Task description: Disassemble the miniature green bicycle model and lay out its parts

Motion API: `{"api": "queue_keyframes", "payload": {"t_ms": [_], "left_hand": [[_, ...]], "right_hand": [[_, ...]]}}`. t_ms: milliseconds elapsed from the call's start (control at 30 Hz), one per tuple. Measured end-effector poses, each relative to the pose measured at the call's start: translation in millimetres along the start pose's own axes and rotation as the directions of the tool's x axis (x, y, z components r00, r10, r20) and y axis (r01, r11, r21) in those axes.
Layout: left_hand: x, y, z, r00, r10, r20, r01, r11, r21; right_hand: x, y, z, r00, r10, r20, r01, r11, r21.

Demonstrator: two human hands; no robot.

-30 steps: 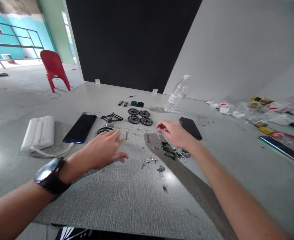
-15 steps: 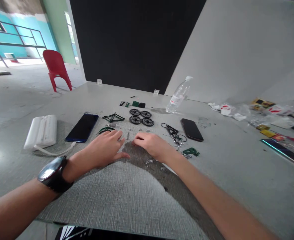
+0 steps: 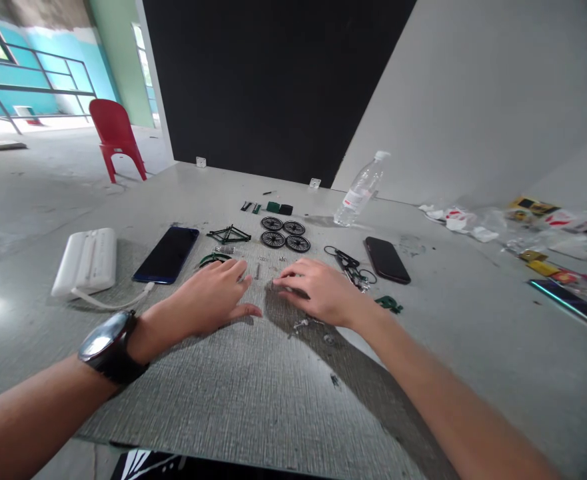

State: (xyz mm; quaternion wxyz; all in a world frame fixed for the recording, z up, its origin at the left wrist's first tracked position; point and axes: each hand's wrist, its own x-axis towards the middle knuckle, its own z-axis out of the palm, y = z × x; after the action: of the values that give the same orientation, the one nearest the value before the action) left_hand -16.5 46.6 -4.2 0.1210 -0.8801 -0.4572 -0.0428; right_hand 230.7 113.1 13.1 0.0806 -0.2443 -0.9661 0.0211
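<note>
My left hand (image 3: 216,293) rests low over the table, fingers spread and thumb stretched out, with nothing visible in it. Just beyond its fingers a curved green part (image 3: 213,259) is partly hidden. My right hand (image 3: 318,290) hovers palm down, fingers bent, a gap showing between thumb and forefinger; I see nothing in it. A small silver pin (image 3: 258,271) lies between the hands, with tiny screws (image 3: 262,258) behind it. Farther back are several miniature spoked wheels (image 3: 272,239) and a dark green toy bicycle frame (image 3: 228,235). Small clear pieces (image 3: 303,324) lie under my right wrist.
A blue phone (image 3: 167,255) is cabled to a white power bank (image 3: 86,263) on the left. To the right are black bicycle parts (image 3: 346,262), a green part (image 3: 389,305), another phone (image 3: 387,259) and a water bottle (image 3: 360,190). Plastic wrappers (image 3: 478,227) lie far right.
My right hand has shifted slightly right and its thumb and fingers have parted. My left hand keeps its pose. The whole view has moved a little.
</note>
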Motion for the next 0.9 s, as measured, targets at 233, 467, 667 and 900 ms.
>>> {"api": "queue_keyframes", "payload": {"t_ms": [233,467,667,900], "left_hand": [[-0.1,-0.2,0.4,1.0,0.005,-0.025,-0.006,0.999,-0.036],[0.5,0.3,-1.2,1.0,0.01,0.002,-0.01,1.0,-0.001],[0.9,1.6,-2.3,1.0,-0.005,-0.004,0.005,1.0,0.002],[0.6,1.3,-2.2,1.0,-0.004,0.006,0.004,1.0,0.004]], "right_hand": [[4.0,-3.4,6.2,1.0,0.009,0.001,-0.009,0.999,0.031],[8.0,-4.8,8.2,0.999,0.035,-0.003,-0.035,0.998,-0.05],[10.7,-8.6,8.0,0.998,0.066,-0.006,-0.066,0.996,-0.054],[13.6,-8.2,10.9,0.998,0.06,-0.019,-0.061,0.997,-0.04]]}}
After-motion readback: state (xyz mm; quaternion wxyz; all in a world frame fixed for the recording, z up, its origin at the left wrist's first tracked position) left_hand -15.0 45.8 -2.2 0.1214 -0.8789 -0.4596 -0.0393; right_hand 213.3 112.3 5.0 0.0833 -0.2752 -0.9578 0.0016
